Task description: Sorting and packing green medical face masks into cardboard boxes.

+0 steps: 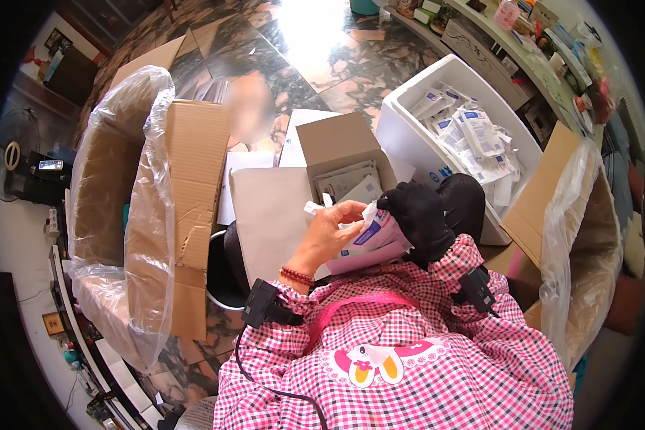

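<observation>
Packet (370,234), pinched narrowly by gloved right hand (417,221).

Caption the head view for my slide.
Bare left hand and gloved right hand at a packet near an open box.

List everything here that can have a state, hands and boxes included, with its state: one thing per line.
Left hand: bare, fingers bent
Right hand: black-gloved, curled at the packet's edge
Purple-and-white packet: gripped; sealed or torn, cannot tell
Small carton: open, flat packets inside
Foam box: open, heaped with white packets
Left large carton: open, clear plastic liner over its rim
Right large carton: open, likewise lined
Bead bracelet: worn, left wrist
</observation>
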`<state>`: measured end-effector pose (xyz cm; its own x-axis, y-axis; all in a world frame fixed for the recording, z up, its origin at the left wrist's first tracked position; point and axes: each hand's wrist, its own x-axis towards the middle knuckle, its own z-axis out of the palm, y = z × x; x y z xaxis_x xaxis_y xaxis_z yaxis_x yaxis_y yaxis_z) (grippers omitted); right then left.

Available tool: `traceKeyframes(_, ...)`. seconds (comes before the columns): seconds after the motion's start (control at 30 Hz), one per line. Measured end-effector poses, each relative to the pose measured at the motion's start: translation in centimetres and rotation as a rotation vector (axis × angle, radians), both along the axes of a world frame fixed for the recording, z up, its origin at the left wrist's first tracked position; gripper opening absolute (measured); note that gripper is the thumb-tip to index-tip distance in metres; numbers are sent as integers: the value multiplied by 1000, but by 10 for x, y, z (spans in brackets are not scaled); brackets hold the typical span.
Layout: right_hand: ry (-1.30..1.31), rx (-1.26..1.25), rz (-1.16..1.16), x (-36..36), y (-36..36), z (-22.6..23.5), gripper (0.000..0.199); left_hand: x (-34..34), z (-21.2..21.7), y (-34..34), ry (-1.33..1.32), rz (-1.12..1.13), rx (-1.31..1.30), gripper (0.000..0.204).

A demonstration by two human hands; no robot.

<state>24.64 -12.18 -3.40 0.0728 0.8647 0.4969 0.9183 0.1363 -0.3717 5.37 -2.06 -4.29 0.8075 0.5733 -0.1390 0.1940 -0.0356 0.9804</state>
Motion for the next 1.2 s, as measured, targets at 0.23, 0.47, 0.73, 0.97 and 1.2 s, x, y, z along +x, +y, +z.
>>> traceKeyframes(0.23, 142, 33, 29, -9, 10, 2, 11, 7, -22, -5, -19, -49, -140, 38)
traceKeyframes(0.47, -122, -93, -12, -14, 17, 16, 25, 14, -48, -14, -66, 99, 19, 30)
traceKeyframes(0.73, 1413, -229, -312, 14, 2, -6, 44, -4, -45, -8, -324, 323, -589, 41)
traceKeyframes(0.97, 620, -387, -454, 10, -2, 2, 41, -5, -66, -6, -398, 289, -711, 51)
traceKeyframes(1.2, 86, -422, -428, 21, -3, 24, 37, 3, -43, -2, -349, 303, -907, 38)
